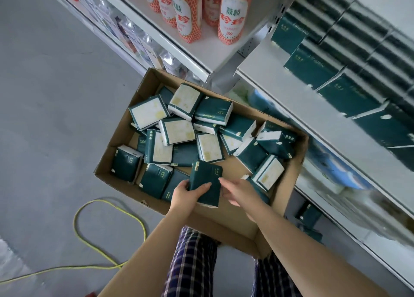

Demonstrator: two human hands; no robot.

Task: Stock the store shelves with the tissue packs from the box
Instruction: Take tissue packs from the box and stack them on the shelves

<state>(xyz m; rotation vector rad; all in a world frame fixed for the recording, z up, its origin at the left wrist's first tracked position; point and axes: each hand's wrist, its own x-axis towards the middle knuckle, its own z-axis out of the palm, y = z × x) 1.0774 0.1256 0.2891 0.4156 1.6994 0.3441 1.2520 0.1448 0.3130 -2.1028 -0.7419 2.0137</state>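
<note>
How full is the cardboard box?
Partly full: many tissue packs lie jumbled in the cardboard box, with its bare floor showing between them.

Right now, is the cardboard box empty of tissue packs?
No, many green tissue packs lie loose in the cardboard box, and the left hand holds one tissue pack.

That dark green pack [205, 184] in the left hand [186, 193] is slick plastic film with a slight sheen. Under both hands the box [224, 220] is plain matt brown cardboard. Beyond the right hand [240, 192] the shelves [313, 108] look like smooth pale painted metal. Below the forearms, the trousers [192, 263] are checked cloth.
</note>
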